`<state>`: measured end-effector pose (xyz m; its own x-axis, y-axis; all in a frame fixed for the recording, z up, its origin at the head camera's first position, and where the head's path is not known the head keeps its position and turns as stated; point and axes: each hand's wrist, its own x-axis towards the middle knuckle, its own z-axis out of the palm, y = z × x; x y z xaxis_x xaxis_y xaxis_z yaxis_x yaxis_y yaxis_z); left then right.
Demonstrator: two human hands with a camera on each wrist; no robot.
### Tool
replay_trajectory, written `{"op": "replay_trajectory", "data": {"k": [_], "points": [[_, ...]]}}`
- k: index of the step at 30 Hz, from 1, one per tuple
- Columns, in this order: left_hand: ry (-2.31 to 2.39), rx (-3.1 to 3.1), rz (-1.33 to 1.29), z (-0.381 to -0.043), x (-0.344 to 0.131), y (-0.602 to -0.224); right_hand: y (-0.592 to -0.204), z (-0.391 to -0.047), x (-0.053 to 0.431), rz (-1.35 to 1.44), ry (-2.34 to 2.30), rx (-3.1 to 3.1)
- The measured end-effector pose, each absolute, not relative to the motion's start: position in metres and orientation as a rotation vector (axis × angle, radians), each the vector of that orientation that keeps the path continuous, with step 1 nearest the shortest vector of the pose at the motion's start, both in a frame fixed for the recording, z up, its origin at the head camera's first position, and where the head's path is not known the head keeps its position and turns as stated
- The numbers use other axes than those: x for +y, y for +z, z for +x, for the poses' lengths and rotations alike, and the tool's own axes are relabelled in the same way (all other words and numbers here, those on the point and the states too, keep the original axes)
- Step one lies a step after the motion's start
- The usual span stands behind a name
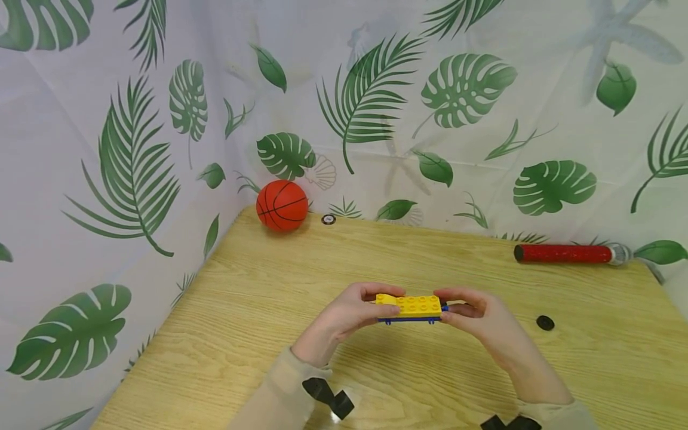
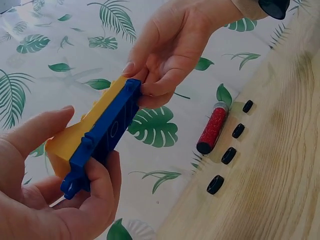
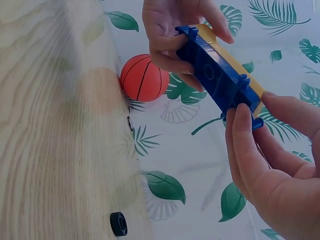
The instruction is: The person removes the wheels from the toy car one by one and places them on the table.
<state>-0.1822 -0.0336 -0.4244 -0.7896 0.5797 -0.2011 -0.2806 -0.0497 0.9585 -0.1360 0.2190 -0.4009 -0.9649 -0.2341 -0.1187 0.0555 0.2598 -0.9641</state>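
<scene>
A toy building-block car body (image 1: 419, 306) is held up over the table between both hands. Its top is yellow with round studs. The blue base (image 2: 107, 122) has small axle stubs along its edge, and its underside faces both wrist cameras. At the end with the sloped yellow piece, my left hand (image 1: 352, 313) grips the toy between thumb and fingers. My right hand (image 1: 478, 310) pinches the opposite end, its thumb and fingertips on the yellow and blue parts. A small blue knob (image 3: 257, 123) sticks out by the right fingers.
A black toy wheel (image 1: 545, 322) lies on the wooden table (image 1: 231, 358) right of the hands; several wheels show in the left wrist view. Farther back are an orange-red basketball (image 1: 282, 205), a small dark-rimmed disc (image 1: 328, 220) and a red tube with a silvery head (image 1: 564, 254). Leaf-print cloth backs the table.
</scene>
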Motion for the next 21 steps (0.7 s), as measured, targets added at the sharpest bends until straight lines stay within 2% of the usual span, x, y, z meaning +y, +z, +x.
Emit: {"op": "replay_trajectory", "data": {"k": [11,21], "points": [[1.886,1.753,0.274,-0.184,-0.039,-0.426,-0.406,-0.137,0.224,-0.157,-1.767,2.310],[1.838,1.786,0.335,-0.185,-0.041,-0.429,-0.412,-0.138,0.224,-0.155,-1.697,2.307]]}}
